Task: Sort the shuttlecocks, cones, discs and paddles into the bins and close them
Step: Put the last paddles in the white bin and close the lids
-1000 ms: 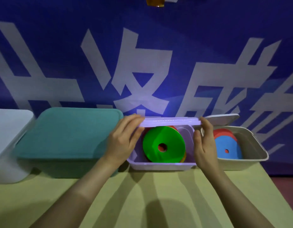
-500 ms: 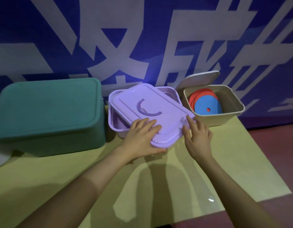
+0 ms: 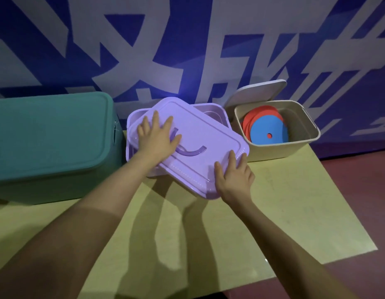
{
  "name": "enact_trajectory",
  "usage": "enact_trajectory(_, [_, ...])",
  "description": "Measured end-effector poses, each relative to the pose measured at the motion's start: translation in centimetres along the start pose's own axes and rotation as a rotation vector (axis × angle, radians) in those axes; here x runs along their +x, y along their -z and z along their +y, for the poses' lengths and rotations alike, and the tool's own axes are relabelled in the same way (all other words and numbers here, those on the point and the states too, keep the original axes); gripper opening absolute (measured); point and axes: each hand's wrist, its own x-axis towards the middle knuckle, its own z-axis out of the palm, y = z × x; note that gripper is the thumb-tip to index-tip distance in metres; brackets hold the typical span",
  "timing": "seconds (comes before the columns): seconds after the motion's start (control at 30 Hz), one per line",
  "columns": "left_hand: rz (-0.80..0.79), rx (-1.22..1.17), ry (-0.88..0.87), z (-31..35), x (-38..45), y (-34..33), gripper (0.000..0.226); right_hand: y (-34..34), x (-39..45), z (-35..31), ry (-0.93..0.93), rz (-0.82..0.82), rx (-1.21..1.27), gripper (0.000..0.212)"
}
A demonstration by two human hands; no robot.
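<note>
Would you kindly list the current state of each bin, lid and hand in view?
Teal bin: closed, lid on.
Purple lid: askew on the purple bin, not seated.
Beige bin: open, holding red and blue discs.
White lid: propped behind the beige bin.
Left hand: flat on the purple lid.
Right hand: fingers on the lid's near corner.

Smooth, slightly glossy plastic purple lid [image 3: 200, 143]; matt tabletop [image 3: 273, 212].

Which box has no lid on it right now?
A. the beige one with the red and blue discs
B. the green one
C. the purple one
A: the beige bin stands open with its discs showing and its lid propped behind it, while the purple lid lies askew on its bin and the green bin is covered.
</note>
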Motion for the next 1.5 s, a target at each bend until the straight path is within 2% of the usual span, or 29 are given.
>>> enact_trajectory(0.17, [-0.091,0.043,0.067,-3.4,2.6,-0.5,0.074,-1.1,0.9,0.1,-0.004,0.006,-0.009,0.073])
enact_trajectory(0.27, [-0.084,0.067,0.025,-4.2,3.1,-0.1,0.077,-1.6,1.1,0.3,0.004,0.018,0.045,0.075])
enact_trajectory(0.37, [-0.067,0.02,0.045,-3.9,2.6,0.8,0.083,-1.5,1.5,-0.3,0.016,0.03,0.143,0.068])
enact_trajectory(0.53, [0.058,0.063,0.103,-3.2,1.2,4.0,0.076,1.0,2.9,-1.6,0.121,0.093,0.277,0.068])
enact_trajectory(0.63, [0.181,0.075,0.171,-3.1,0.4,5.6,0.074,2.5,5.1,-2.5,0.212,0.113,0.27,0.057])
enact_trajectory(0.7, [0.189,0.06,0.232,-2.8,-0.2,5.3,0.072,3.3,6.7,-2.7,0.272,0.111,0.242,0.053])
enact_trajectory(0.87, [0.224,0.026,0.316,-0.6,-2.0,1.5,0.077,3.6,11.3,-1.2,0.38,-0.026,0.14,0.06])
enact_trajectory(1.03, [0.169,-0.004,0.392,0.4,-2.2,-1.4,0.078,2.3,13.5,-0.1,0.444,-0.126,0.027,0.066])
enact_trajectory(1.1, [0.135,-0.039,0.384,-0.2,-1.7,-2.2,0.076,1.8,13.9,-0.1,0.442,-0.123,0.007,0.069])
enact_trajectory(1.23, [0.108,-0.014,0.226,-1.1,-0.9,-3.6,0.077,0.5,14.2,-0.5,0.465,-0.135,-0.161,0.056])
enact_trajectory(1.3, [0.078,0.01,0.207,-1.4,-0.7,-3.6,0.08,0.4,14.2,-0.6,0.465,-0.149,-0.19,0.054])
enact_trajectory(1.5, [0.102,0.028,0.204,-1.9,-1.2,-3.2,0.078,0.7,11.7,-0.7,0.448,-0.223,-0.183,0.069])
